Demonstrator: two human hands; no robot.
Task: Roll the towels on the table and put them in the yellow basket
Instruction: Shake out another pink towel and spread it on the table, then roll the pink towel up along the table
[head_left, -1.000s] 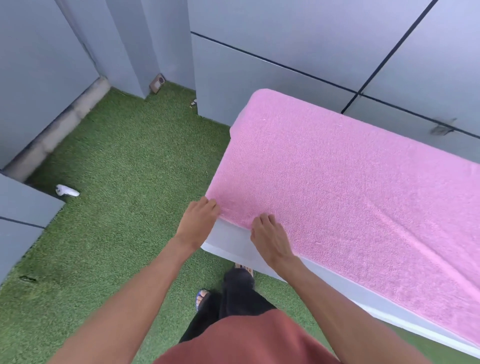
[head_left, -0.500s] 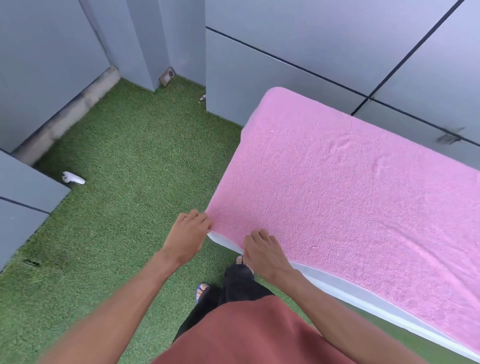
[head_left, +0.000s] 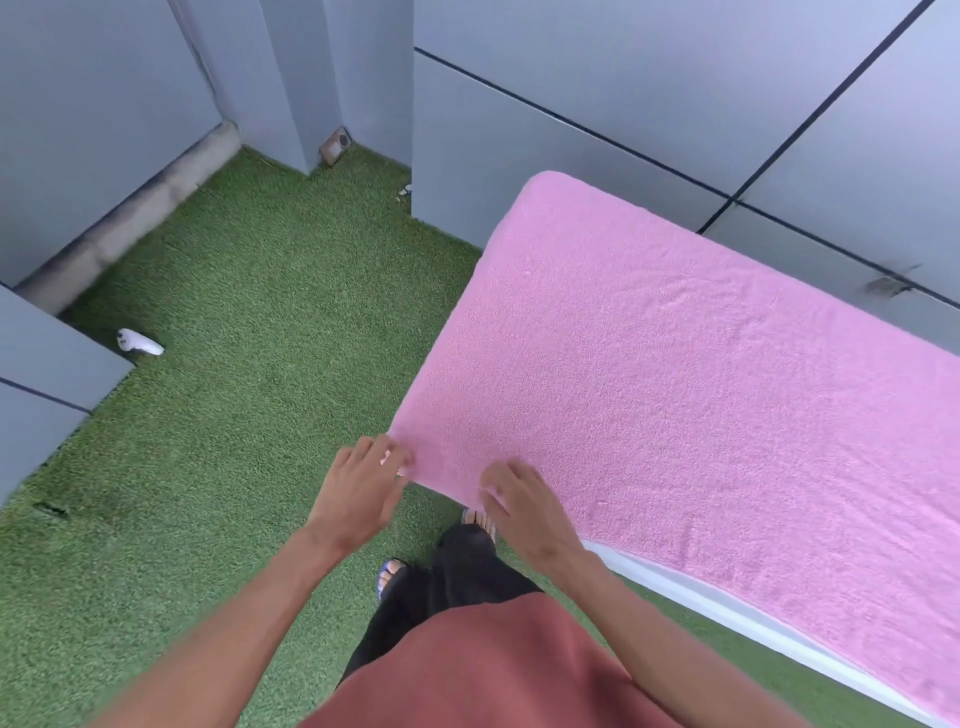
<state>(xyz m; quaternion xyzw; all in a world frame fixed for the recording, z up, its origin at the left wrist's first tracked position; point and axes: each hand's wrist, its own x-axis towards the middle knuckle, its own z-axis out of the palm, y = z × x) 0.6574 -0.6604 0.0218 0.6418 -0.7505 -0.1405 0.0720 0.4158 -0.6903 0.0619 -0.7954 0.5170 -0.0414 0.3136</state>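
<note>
A large pink towel (head_left: 675, 389) lies spread flat over the white table (head_left: 727, 610), covering almost all of its top. My left hand (head_left: 363, 483) pinches the towel's near-left corner, fingers curled at the very tip. My right hand (head_left: 519, 504) grips the near edge a short way to the right, fingers bent over the hem. The towel's corner now hangs past the table's corner and hides it. The yellow basket is not in view.
Green artificial grass (head_left: 260, 364) covers the floor to the left of the table. Grey panelled walls (head_left: 623, 78) close in behind and at the left. A small white object (head_left: 140, 343) lies on the grass by the left wall.
Both hands have drawn the towel's near-left corner toward me, so it now covers the table corner that showed white before. The camera has also shifted slightly.
</note>
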